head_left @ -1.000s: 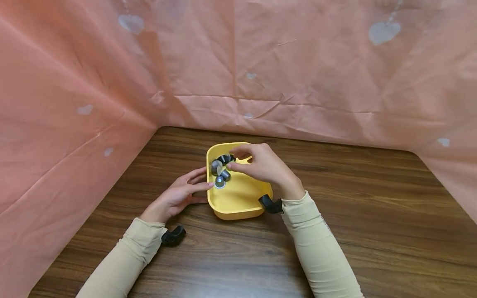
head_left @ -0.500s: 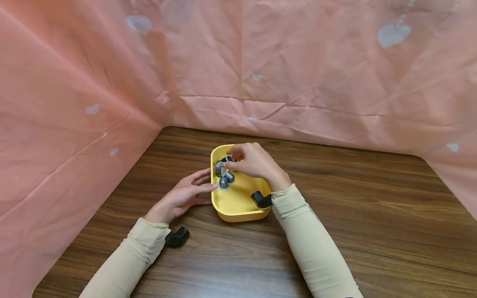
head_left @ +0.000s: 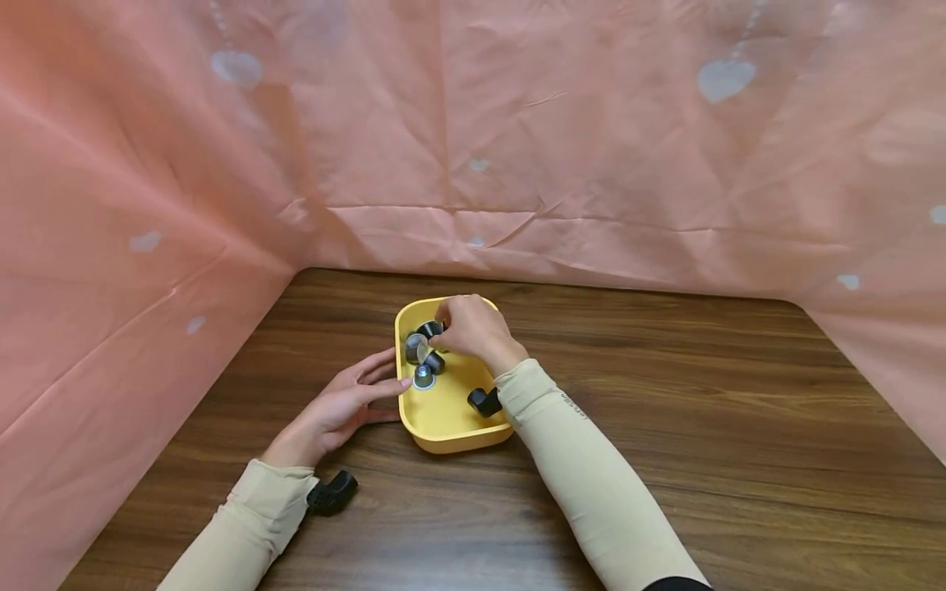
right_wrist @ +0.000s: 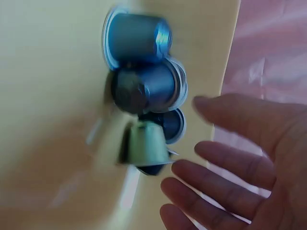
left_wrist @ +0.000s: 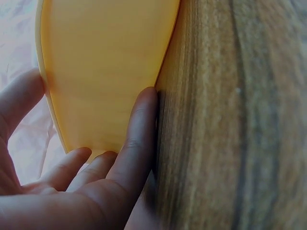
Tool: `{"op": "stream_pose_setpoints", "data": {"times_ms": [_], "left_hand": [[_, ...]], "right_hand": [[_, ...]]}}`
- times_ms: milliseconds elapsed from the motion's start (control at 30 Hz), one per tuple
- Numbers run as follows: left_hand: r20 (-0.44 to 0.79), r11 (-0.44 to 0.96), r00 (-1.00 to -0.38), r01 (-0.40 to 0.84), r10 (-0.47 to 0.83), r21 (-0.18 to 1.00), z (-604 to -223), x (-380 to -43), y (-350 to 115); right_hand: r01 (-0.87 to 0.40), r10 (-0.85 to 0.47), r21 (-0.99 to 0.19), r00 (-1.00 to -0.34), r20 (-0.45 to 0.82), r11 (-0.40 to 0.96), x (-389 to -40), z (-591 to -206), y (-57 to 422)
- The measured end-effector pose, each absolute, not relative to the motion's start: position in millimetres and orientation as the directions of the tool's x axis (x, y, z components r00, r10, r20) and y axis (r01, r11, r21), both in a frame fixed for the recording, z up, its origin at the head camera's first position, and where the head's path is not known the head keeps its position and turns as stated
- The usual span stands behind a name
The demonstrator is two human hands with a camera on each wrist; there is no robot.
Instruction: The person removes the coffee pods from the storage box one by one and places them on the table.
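Note:
A yellow rectangular bin (head_left: 452,417) stands on the wooden table with several coffee capsules gathered along its left side. My left hand (head_left: 332,410) steadies the bin from the left, thumb at the rim and straight fingers (left_wrist: 141,124) along its outer wall. Over the far half of the bin reaches my right hand (head_left: 473,328). In the right wrist view its spread fingers (right_wrist: 230,172) hold nothing, with fingertips close to a pale green capsule (right_wrist: 147,143). Beside that lie a black capsule (right_wrist: 173,125), a dark blue one (right_wrist: 156,86) and a teal-blue one (right_wrist: 136,38) with a shiny end.
Pink cloth (head_left: 517,148) with pale hearts hangs behind and to the left of the table (head_left: 709,427). Black wrist devices (head_left: 332,492) project from both sleeves; the right one overlaps the bin's near part.
My right forearm has swung left across the bin, and the hand has come lower over the capsules. The left hand keeps its place on the bin. The head view has shifted slightly.

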State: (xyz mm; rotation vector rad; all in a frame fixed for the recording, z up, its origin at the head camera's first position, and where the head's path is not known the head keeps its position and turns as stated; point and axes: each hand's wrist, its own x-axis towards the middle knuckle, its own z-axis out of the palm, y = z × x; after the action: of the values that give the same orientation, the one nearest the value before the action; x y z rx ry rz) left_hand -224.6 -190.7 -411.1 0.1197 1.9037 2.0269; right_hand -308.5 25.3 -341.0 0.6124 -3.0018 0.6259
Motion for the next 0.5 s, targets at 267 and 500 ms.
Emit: {"op": "stream_pose_setpoints", "data": {"times_ms": [267, 500], "left_hand": [[-0.171, -0.037, -0.935, -0.192, 0.309, 0.981, -410.6, -221.3, -190.9], [-0.172, -0.027, -0.934, -0.190, 0.315, 0.981, -410.0, -221.3, -188.7]], "right_hand": [[-0.340, -0.343, -0.433, -0.937, 0.074, 0.835, -311.9, -349.7, 27.4], [-0.309, -0.318, -0.413, -0.947, 0.047, 0.857, -314.0, -353.6, 31.9]]}}
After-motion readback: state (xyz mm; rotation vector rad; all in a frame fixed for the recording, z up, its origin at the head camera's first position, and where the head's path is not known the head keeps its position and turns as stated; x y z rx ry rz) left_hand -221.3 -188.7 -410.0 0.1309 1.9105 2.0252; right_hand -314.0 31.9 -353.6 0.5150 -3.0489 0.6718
